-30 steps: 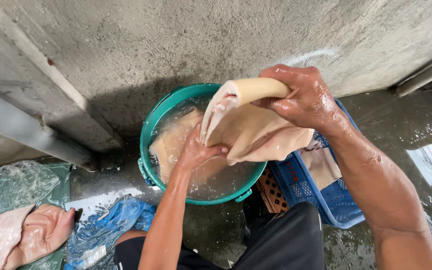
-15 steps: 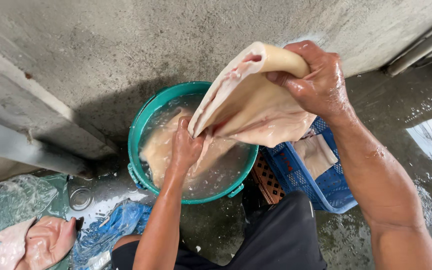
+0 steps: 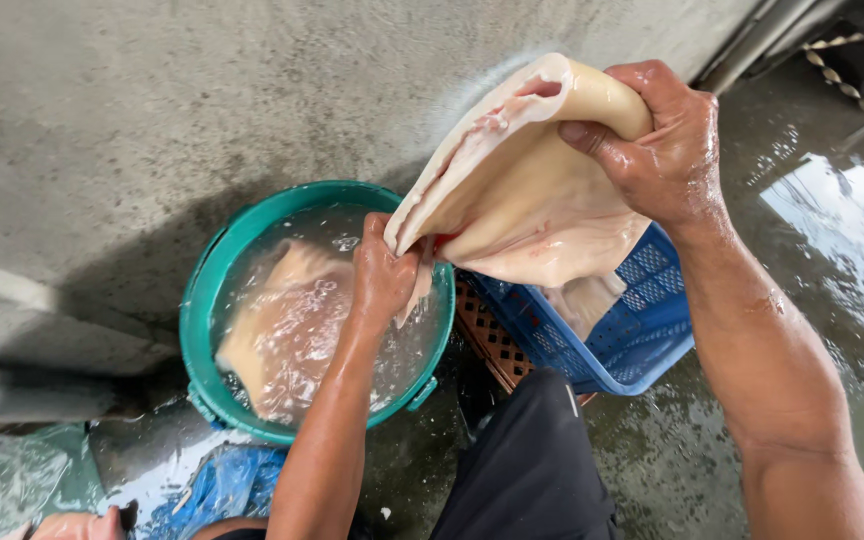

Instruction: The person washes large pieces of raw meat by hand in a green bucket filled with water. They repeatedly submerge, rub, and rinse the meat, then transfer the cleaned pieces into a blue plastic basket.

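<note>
A large pale, pinkish slab of raw skin-like meat (image 3: pixel 527 190) hangs in the air between both hands. My right hand (image 3: pixel 657 140) grips its folded upper edge. My left hand (image 3: pixel 384 272) pinches its lower left corner, just above a green bucket (image 3: pixel 202 300). The bucket holds cloudy water with another pale piece (image 3: pixel 282 330) soaking in it. The held slab stretches from over the bucket's right rim to above a blue plastic basket (image 3: pixel 642 335).
The blue basket holds another pale piece (image 3: pixel 584 300) and rests on a brown crate (image 3: pixel 487 340). A concrete wall rises behind the bucket. The floor on the right is wet. Blue plastic (image 3: pixel 212 490) lies at the lower left. My dark-clad knee (image 3: pixel 532 460) is below.
The slab has been lifted higher and shifted right, out of the bucket toward the blue basket. My left hand has risen out of the water with its corner.
</note>
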